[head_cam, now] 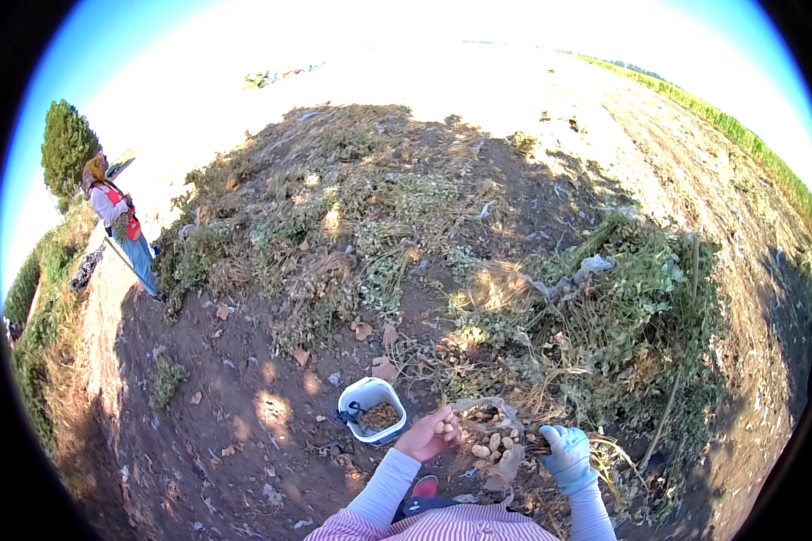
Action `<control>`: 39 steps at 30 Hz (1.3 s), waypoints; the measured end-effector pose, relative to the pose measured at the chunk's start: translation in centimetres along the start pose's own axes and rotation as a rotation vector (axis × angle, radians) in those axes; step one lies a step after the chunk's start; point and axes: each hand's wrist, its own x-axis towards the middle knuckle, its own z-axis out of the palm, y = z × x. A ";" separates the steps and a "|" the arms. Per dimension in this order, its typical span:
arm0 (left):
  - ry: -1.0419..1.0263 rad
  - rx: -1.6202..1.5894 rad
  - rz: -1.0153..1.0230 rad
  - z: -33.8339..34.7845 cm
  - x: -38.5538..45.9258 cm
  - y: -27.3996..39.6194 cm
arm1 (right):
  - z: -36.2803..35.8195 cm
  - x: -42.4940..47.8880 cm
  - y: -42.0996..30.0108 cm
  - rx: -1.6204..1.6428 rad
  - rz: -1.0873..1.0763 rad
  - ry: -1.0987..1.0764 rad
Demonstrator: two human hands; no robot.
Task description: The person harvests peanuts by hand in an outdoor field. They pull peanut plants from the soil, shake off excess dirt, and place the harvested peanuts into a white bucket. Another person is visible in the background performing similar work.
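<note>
My bare left hand (427, 438) has its fingers curled around a few peanuts in their shells (444, 427). It is just right of a white plastic bucket (400, 425), which has shelled-on peanuts (379, 417) at its bottom and a dark blue tie on its left side. In a light blue glove, my right hand (568, 458) grips a bunch of dry peanut stems (607, 452) whose ends stick out on both sides. Between my hands, a heap of loose peanuts (495, 446) lies on a crumpled sheet of clear plastic film (507, 472).
Pulled peanut plants (636, 297) are piled ahead and to the right, with grey plastic scraps (592, 265) among them. A thin stick (660, 422) leans near my right hand. Another person (123, 220) stands at far left. My pink shoe (425, 486) shows below.
</note>
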 end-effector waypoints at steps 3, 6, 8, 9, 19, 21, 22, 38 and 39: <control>0.108 -0.195 0.194 -2.2 -1.1 1.6 | 0.3 -1.5 1.7 -0.049 0.114 0.026; 0.234 -0.248 0.249 -4.5 -2.9 3.9 | -0.7 -2.5 3.5 -0.029 0.231 0.000; 0.261 -0.262 0.235 -5.7 -3.4 3.7 | -0.7 -3.1 4.1 -0.049 0.260 0.039; 0.272 -0.269 0.228 -5.9 -3.7 3.8 | -0.7 -3.3 4.1 -0.056 0.275 0.040; 0.253 -0.591 0.237 -10.6 -4.0 1.2 | 0.0 -4.2 2.7 -0.083 0.338 0.072; 0.213 -0.710 0.260 -12.9 -3.8 0.8 | 0.1 -4.3 2.6 -0.087 0.327 0.104; 0.212 -0.751 0.247 -14.6 -3.7 0.6 | 0.5 -4.3 2.7 -0.079 0.326 0.112; 0.933 -0.217 0.149 -24.4 -2.4 6.7 | -1.2 -3.2 0.8 -0.071 0.321 0.069; 0.990 -0.126 0.182 -24.3 -1.7 5.7 | -1.1 -3.1 0.8 -0.071 0.284 0.099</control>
